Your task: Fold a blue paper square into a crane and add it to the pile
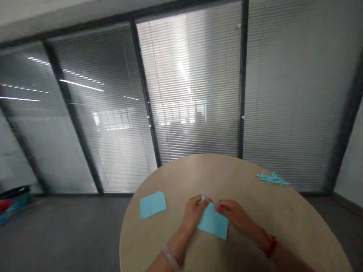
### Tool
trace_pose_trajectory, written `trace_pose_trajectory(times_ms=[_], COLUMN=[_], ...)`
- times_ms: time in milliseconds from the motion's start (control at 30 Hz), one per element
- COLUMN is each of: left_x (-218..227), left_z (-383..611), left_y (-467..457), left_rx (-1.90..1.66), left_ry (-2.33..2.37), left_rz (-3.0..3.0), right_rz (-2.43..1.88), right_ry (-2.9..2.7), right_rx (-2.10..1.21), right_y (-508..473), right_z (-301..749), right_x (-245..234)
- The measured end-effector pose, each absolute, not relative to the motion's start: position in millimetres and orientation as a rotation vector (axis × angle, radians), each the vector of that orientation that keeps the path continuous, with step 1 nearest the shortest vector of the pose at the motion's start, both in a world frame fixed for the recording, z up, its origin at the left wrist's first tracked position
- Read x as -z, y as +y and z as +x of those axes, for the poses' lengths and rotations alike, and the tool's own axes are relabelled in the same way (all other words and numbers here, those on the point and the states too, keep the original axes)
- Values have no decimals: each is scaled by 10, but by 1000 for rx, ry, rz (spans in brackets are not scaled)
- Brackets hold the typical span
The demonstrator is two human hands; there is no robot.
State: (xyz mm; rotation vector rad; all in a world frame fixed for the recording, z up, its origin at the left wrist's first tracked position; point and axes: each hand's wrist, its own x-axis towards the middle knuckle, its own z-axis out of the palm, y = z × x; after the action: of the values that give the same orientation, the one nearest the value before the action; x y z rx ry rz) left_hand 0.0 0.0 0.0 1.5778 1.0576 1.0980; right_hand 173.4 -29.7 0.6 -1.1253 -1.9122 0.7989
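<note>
Clock directions are read from the held sheet, with twelve pointing away from the wearer. Nearest, at seven o'clock, a pale wristband (170,258) circles the left wrist, and at four o'clock a red bracelet (271,244) circles the right. The left hand (195,209) pinches the far corner of a light-blue paper sheet (213,223) between thumb and fingers, gripping from about ten o'clock. The right hand (233,212) comes in from two o'clock, its fingers curled and drawn together at the sheet's upper edge; I cannot tell whether they pinch the paper or only touch it. The sheet lies tilted between both hands, over the near part of a round wood-toned table (204,172). Between nine and ten o'clock, apart from the left hand, is a small stack of light-blue paper sheets (153,204), slightly fanned. Farther off, at two o'clock by the table's rim, sits a loose heap of narrow light-blue paper pieces (272,178). Beyond the table stretch dark grey flooring (79,230) and, at twelve, dark-framed glass panels with horizontal blinds (198,87)
</note>
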Motion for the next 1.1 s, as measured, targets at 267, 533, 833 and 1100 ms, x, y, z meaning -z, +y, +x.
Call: trace_pose_trajectory(times_ms=[267, 533, 833, 1100], left_x=[-108, -211, -226, -263], left_z=[32, -38, -41, -70], left_y=[-126, -114, -133, -90], left_rx=[-1084, -1248, -1306, -1287], left_ry=[939, 978, 939, 989], left_rz=[1447, 1335, 1276, 1285], right_rz=[-1100, -1116, -1151, -1138], right_ry=[-1918, -1832, -1831, -1609], right_rx=[-796, -839, -766, -842], right_y=[-327, -312, -291, -244], right_z=[1771, 1771, 1822, 1864], right_x=[-24, -8, -17, -49])
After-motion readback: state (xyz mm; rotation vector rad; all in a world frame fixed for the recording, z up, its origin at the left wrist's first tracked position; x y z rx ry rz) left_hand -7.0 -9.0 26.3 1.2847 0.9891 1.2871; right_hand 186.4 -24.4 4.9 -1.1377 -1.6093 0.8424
